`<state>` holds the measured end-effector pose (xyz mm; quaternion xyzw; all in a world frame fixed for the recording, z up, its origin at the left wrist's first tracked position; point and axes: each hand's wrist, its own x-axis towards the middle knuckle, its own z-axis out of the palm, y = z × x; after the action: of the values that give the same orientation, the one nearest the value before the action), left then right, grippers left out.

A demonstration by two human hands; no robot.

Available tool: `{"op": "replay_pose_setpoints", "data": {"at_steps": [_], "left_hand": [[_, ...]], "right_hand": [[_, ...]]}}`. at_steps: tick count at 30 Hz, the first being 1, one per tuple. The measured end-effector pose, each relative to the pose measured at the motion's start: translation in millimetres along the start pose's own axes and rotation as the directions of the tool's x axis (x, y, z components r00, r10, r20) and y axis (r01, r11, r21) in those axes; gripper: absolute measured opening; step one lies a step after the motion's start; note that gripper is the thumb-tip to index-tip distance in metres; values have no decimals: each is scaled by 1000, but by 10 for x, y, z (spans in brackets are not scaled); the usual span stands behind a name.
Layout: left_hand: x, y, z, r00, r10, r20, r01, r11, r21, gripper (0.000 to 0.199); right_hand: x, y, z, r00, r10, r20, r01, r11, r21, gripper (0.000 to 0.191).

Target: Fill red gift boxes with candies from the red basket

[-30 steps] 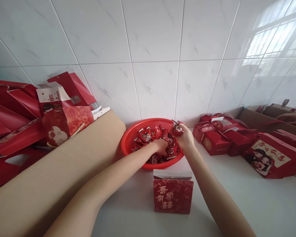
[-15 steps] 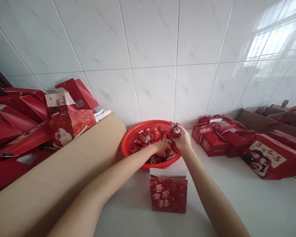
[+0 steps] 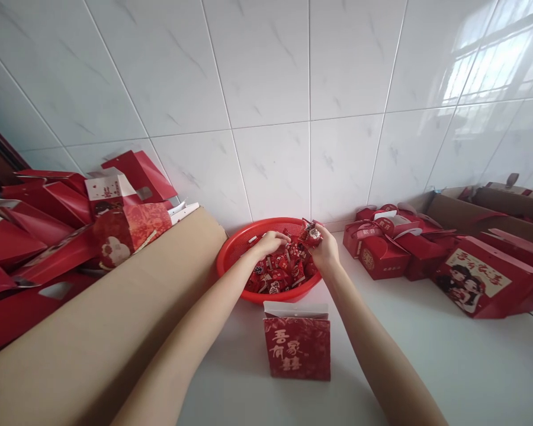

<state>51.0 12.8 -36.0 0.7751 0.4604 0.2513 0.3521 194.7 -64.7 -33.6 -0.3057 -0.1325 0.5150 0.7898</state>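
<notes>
A red plastic basket (image 3: 225,255) holds many red-wrapped candies (image 3: 278,278) with white and dark lettering. Over its far part reaches my left hand (image 3: 272,242), fingers pointing right and slightly apart, with nothing visible in them. At the right rim my right hand (image 3: 326,251) is closed around red-wrapped candies (image 3: 311,235); how many, I cannot tell. In front of the basket stands a small red gift box (image 3: 298,349) upright, printed with pale characters, its top flap raised.
To the left, a large cardboard box (image 3: 160,278) is piled with red folded gift boxes (image 3: 62,204). Several red handled boxes (image 3: 384,254) and a larger printed red box (image 3: 484,278) stand on the right, beside another cardboard box (image 3: 453,210). A tiled wall (image 3: 270,171) rises behind.
My left hand has lifted out of the candies and moved left and away from me over the basket. My right hand stays at the rim with its candies. The view has shifted slightly.
</notes>
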Motion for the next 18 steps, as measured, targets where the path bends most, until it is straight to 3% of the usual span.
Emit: {"op": "replay_pose_setpoints", "data": {"at_steps": [7,13,18], "left_hand": [[6,-56,-44,1000,17,-15,-18,998,-67,21],[-65,67,-52,997,58,-43,-52,991,120,34],[-208,180,-40,982,65,180,-112,958,263,24]], "right_hand": [[-3,-5,8,1000,12,-19,-12,1000,15,5],[-5,-23,13,1000,24,-15,-24,1000,13,7],[12,-19,3,1000,28,-5,-28,1000,-7,8]]}}
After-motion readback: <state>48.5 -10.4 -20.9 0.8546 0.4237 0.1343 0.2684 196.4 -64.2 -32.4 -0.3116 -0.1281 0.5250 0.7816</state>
